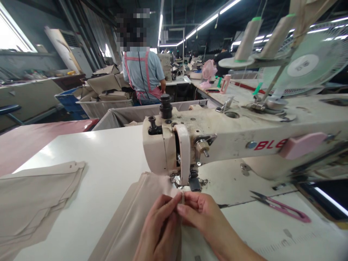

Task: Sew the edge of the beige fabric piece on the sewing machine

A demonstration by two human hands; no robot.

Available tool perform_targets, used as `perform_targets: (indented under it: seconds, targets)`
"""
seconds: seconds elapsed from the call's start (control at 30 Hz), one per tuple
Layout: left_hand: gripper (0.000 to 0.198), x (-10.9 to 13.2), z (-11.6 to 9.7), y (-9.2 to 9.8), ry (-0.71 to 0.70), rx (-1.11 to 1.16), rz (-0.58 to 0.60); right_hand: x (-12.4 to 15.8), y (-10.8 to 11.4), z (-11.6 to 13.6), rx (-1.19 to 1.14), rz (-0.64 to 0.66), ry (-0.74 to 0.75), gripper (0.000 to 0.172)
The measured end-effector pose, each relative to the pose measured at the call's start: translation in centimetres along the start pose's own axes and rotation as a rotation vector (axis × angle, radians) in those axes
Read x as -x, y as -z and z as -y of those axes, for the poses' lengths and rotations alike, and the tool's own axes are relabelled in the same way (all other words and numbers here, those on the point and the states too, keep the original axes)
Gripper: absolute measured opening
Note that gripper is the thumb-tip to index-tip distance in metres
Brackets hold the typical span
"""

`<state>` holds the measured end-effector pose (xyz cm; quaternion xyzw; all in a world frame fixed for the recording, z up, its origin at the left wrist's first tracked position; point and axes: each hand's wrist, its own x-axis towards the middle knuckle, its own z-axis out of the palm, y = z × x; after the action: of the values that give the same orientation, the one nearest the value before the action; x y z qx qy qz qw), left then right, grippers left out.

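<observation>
A beige piece of fabric [127, 217] lies on the white sewing table, its far edge under the head of a sewing machine [174, 145]. Just in front of the presser foot, my left hand [160, 224] pinches the fabric's right edge between thumb and fingers. Close against it, my right hand [201, 214] grips the same edge, fingertips nearly touching those of the left. The needle is hidden behind the white guard [184, 154]. Part of the fabric runs down beneath my left hand.
A stack of beige fabric pieces [35, 199] lies at left. Pink thread snips [282, 208] rest right of my hands, near a dark phone-like screen [326, 197]. Thread cones [248, 40] stand over the machine. Beyond, a person in an apron [143, 74] stands by fabric-filled bins [106, 103].
</observation>
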<state>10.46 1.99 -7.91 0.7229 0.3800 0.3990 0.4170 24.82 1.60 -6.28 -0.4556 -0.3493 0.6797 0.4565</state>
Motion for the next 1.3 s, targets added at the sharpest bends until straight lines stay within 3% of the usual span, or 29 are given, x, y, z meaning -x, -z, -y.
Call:
perform_targets:
  seconds: [0.1,0.2,0.3,0.47,0.53,0.67,0.9,1.03,1.3]
  targets:
    - [0.031,-1.8,-0.4,1.5,0.099,-0.121,0.054,-0.3,0.0,-0.3,0.059,-0.05,0.017,0.018]
    - [0.021,-4.0,-0.5,2.7,0.112,-0.299,0.157,-0.4,0.0,-0.5,0.105,-0.082,0.026,0.016]
    - [0.013,-5.7,-0.4,3.4,0.129,-0.314,0.252,-0.5,0.0,-0.5,0.122,-0.089,0.021,0.017]
    - [0.011,-6.3,0.2,3.5,0.204,-0.277,0.302,-0.8,0.2,-0.7,0.136,-0.09,0.015,0.025]
    - [0.01,-6.2,0.5,3.4,0.226,-0.277,0.286,-0.8,0.1,-0.9,0.167,-0.118,0.023,0.028]
    - [0.011,-6.2,0.6,3.3,0.314,-0.321,0.203,0.0,-0.4,-1.5,0.315,-0.175,0.074,0.051]
    - [0.009,-7.0,0.7,3.1,0.47,-0.368,0.162,-0.5,0.0,-1.3,0.445,-0.039,0.049,0.037]
    - [0.013,-7.6,1.0,2.9,0.506,-0.374,0.142,-1.5,0.4,-0.9,0.507,-0.054,0.037,0.027]
    - [0.017,-8.2,-0.3,2.7,0.553,-0.332,0.129,-2.2,0.7,-1.2,0.505,-0.091,0.022,0.053]
